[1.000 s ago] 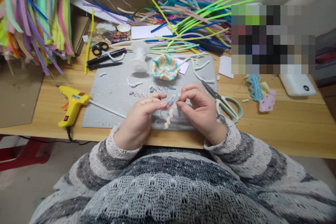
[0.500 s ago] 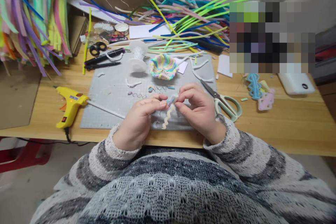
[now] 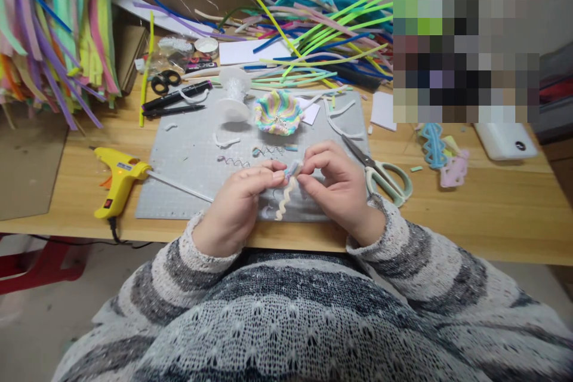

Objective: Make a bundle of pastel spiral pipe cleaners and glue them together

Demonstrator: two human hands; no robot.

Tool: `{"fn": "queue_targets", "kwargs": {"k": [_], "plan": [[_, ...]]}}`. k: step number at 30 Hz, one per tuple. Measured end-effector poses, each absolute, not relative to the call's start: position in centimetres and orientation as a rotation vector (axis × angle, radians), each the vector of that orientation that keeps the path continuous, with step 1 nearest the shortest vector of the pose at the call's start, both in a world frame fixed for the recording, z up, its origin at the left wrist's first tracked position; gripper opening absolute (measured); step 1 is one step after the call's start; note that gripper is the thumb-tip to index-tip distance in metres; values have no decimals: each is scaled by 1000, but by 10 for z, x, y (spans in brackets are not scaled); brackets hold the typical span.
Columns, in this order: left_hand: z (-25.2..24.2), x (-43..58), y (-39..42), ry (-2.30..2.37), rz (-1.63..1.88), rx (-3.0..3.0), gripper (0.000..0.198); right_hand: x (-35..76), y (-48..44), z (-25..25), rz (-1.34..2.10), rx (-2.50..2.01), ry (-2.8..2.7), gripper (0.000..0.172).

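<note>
Over the front of the grey cutting mat [image 3: 179, 161], my left hand [image 3: 239, 197] pinches one side of a small bundle of pastel pipe cleaner pieces [image 3: 292, 168]. My right hand [image 3: 333, 182] closes its thumb and fingers on the other side. A cream zigzag pipe cleaner [image 3: 285, 200] hangs down from between the hands. Just beyond lie thin coiled wire pieces [image 3: 268, 151] with coloured ends. Farther back sits a ruffled pastel pipe cleaner flower [image 3: 278, 113] with a beaded centre. The fingertips partly hide the join.
A yellow glue gun [image 3: 119, 179] lies left of the mat, scissors [image 3: 378, 170] right of it. A spool [image 3: 235, 95] and marker pens [image 3: 176, 98] stand behind. Loose pipe cleaners [image 3: 322, 30] pile at the back. Blue and pink zigzag pieces [image 3: 433, 146] lie to the right.
</note>
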State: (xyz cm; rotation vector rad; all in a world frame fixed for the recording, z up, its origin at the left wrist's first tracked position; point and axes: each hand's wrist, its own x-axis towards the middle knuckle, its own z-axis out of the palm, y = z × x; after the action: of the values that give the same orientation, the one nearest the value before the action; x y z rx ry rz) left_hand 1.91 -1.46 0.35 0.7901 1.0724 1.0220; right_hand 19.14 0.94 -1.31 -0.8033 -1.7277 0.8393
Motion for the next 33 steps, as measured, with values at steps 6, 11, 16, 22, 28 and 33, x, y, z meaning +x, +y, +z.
{"fn": "queue_targets", "kwargs": {"k": [6,11,16,22,28,33], "plan": [[3,20,-15,1074,1022,760,8,191,10,-13,846,-783,-1725,7],[6,22,-16,1060,1005,649,6,191,11,-14,844,-749,-1725,8],[8,22,-16,1033,999,641,8,191,11,-14,852,-732,-1725,9],[10,20,-18,1010,961,691,13,191,10,-13,858,-727,-1746,9],[11,20,-18,997,941,775,22,191,10,-13,834,-705,-1770,9],[9,20,-18,985,959,829,28,191,10,-12,836,-705,-1789,9]]}}
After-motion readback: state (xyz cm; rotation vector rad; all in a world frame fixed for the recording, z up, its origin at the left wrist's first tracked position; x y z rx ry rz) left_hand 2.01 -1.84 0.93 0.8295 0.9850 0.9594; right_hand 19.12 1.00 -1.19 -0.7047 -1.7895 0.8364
